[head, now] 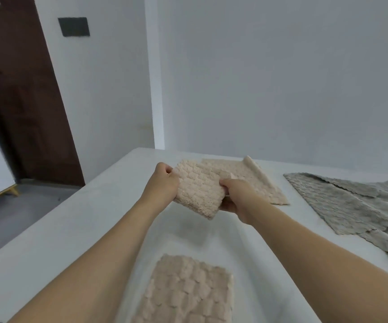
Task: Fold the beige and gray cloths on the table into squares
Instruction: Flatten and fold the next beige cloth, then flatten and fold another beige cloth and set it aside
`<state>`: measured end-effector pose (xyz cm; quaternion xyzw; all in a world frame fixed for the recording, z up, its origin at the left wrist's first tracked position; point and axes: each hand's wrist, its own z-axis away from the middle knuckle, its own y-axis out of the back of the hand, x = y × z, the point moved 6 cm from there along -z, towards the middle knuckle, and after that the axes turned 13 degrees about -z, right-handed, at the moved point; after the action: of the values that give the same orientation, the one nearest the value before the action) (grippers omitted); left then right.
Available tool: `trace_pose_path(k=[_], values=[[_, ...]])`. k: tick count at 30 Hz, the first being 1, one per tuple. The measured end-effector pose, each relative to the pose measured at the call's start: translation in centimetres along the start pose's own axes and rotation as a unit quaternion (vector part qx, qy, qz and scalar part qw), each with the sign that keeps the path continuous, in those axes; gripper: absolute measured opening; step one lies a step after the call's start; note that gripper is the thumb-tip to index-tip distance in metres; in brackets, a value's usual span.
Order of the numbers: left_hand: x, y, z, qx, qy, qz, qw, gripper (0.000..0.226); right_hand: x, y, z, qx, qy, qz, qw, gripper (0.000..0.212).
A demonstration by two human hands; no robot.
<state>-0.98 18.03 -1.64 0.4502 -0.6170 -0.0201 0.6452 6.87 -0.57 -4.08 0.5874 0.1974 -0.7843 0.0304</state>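
A folded beige square (183, 292) lies nearest the camera on the white table (48, 229), between the person's two forearms, which reach forward side by side from the bottom of the frame. Beyond it, both hands hold a second beige cloth (197, 190) up off the table: the left hand (162, 183) pinches its left edge with curled fingers, and the right hand (232, 197) clamps its lower right edge, thumb on top and fingers under. The cloth looks already doubled and hangs tilted, one corner drooping toward the table. The risk from here, judging by that tilt, is that the layers slide out of line in the air, so the piece lands as a skewed oblong rather than a square; the thick, nubby pile could also spring a fold open once the hands release. Behind the hands another beige cloth (253, 180) lies spread flat, one far corner curled up, and could be dragged if the held piece brushes it. To the right, the gray cloths (351, 201) lie overlapped and unfolded.
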Motion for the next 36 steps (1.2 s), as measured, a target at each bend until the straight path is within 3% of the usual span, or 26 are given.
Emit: trace_pose_path(k=[10, 17, 20, 22, 24, 28, 31, 33, 36], values=[[-15.9, 10.6, -7.9, 0.19, 0.097, -0.015, 0.977, 0.008, 5.4, -18.2, -9.0, -0.123, 0.052, 0.175, 0.975, 0.012], [-21.5, 13.7, -10.3, 0.268, 0.099, -0.072, 0.956, 0.007, 8.2, -24.1, -12.9, -0.137, 0.103, 0.275, 0.946, 0.027], [-22.8, 13.6, -10.8, 0.257, 0.095, -0.144, 0.951, 0.004, 10.1, -25.0, -14.2, -0.11, 0.137, 0.392, 0.903, 0.021], [-23.4, 13.5, -11.3, 0.246, 0.098, -0.187, 0.946, 0.004, 10.4, -25.2, -14.4, -0.074, 0.178, 0.46, 0.866, 0.026], [-24.0, 13.7, -11.5, 0.25, 0.104, -0.187, 0.944, 0.005, 10.1, -25.4, -14.3, -0.075, 0.19, 0.475, 0.856, 0.028], [-23.6, 13.6, -10.9, 0.261, 0.113, -0.183, 0.941, 0.019, 8.6, -23.5, -13.1, -0.147, 0.162, 0.385, 0.897, 0.03], [-20.9, 13.8, -9.1, 0.342, 0.116, -0.296, 0.885, 0.028, 5.4, -18.3, -11.2, -0.139, 0.224, 0.381, 0.886, 0.035], [-17.2, 12.2, -8.1, 0.364, 0.045, -0.346, 0.864, 0.031, 3.1, -13.5, -10.1, -0.116, 0.271, 0.423, 0.857, 0.031], [-9.3, 6.3, -8.1, 0.284, -0.112, -0.32, 0.897, 0.028, -0.1, -5.4, -8.4, -0.067, 0.304, 0.493, 0.813, 0.027]])
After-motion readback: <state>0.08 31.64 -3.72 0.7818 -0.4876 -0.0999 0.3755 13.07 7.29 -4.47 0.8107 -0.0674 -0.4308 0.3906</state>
